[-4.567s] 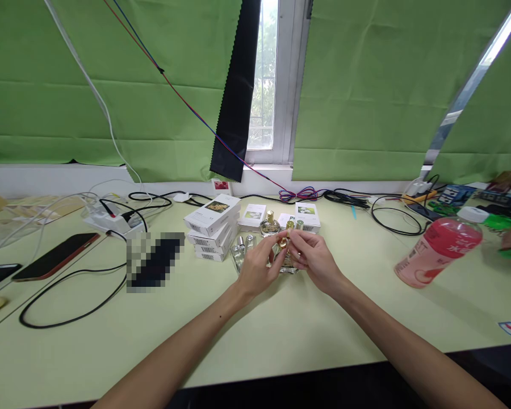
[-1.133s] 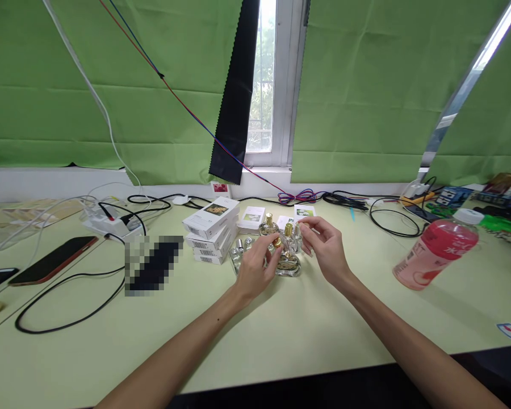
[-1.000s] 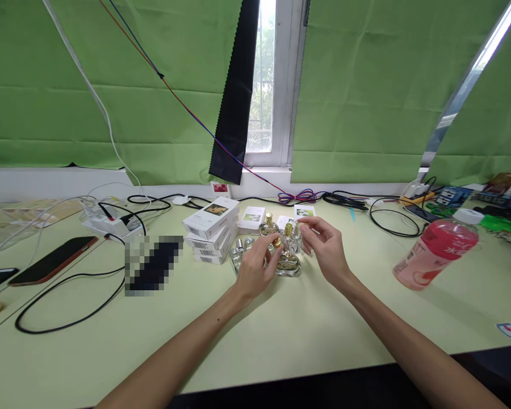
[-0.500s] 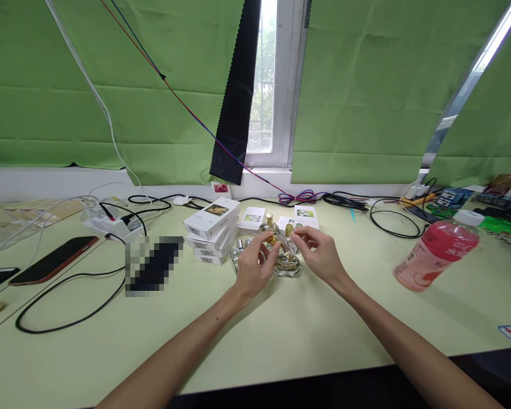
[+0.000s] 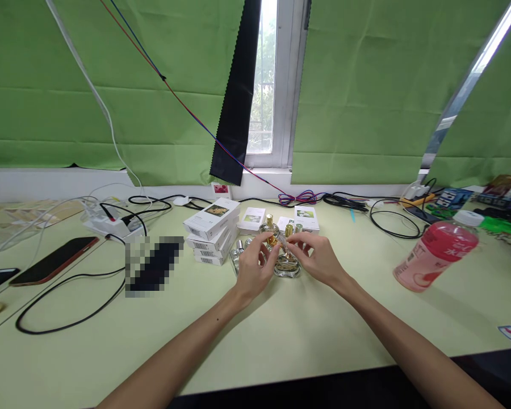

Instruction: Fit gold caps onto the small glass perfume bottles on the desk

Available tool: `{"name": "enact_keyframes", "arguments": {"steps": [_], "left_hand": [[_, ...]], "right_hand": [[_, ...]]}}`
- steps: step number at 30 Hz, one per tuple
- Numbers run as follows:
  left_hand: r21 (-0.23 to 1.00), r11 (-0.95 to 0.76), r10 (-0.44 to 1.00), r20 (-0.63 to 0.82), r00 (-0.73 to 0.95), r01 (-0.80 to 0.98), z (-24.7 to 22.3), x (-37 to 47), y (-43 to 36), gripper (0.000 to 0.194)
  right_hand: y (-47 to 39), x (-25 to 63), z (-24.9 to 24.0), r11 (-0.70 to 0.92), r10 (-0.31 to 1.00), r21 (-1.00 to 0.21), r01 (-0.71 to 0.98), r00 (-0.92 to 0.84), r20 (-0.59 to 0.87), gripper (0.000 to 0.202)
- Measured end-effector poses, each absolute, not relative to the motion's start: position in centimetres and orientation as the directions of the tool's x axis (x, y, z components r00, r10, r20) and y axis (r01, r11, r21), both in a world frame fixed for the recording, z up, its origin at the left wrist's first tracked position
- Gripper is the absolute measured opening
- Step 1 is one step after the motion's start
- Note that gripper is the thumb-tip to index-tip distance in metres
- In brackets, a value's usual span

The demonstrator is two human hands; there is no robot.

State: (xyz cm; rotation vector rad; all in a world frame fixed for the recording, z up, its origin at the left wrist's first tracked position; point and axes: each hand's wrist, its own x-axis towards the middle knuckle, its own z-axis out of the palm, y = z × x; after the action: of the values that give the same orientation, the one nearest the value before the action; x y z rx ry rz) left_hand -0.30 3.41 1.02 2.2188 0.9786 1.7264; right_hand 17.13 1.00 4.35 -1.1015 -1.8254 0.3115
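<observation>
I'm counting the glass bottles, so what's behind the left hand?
Parts of clear glass bottles show beside the left hand, and a gold-topped bottle stands beyond it. The hand covers whatever lies directly behind, so their count can't be told.

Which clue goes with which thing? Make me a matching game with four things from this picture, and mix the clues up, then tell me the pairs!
Things:
1. drink
2. boxes
3. curtains
4. glass bottles

Clues:
A. green, beside the window
B. clustered by the left hand and right hand
C. pink, with a white cap
D. white, some piled up

Pairs: 1-C, 2-D, 3-A, 4-B
</observation>
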Motion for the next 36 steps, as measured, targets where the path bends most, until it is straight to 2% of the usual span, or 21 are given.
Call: {"name": "enact_keyframes", "arguments": {"steps": [9,19,25,30,36], "left_hand": [[0.499,-0.774,0.580,0.806,0.120,0.389,1.1,-0.2,3.3,0.024],[0.502,-0.776,0.582,0.803,0.128,0.382,1.1,-0.2,3.3,0.023],[0.508,-0.773,0.589,0.797,0.133,0.379,1.0,-0.3,3.4,0.024],[0.544,-0.749,0.628,0.765,0.144,0.378,1.0,-0.3,3.3,0.024],[0.640,-0.700,0.701,0.699,0.138,0.317,1.3,-0.3,3.2,0.025]], "right_hand": [[1.2,18.0,4.2,0.599,0.766,-0.492,0.632,-0.274,0.581,0.007],[1.6,18.3,3.4,0.584,0.770,-0.399,0.708,-0.327,0.548,0.007],[1.5,18.3,3.5,0.574,0.782,-0.394,0.718,-0.336,0.525,0.009],[1.3,18.3,4.0,0.532,0.814,-0.440,0.723,-0.294,0.500,0.026],[1.1,18.3,4.8,0.564,0.791,-0.526,0.637,-0.234,0.566,0.018]]}}
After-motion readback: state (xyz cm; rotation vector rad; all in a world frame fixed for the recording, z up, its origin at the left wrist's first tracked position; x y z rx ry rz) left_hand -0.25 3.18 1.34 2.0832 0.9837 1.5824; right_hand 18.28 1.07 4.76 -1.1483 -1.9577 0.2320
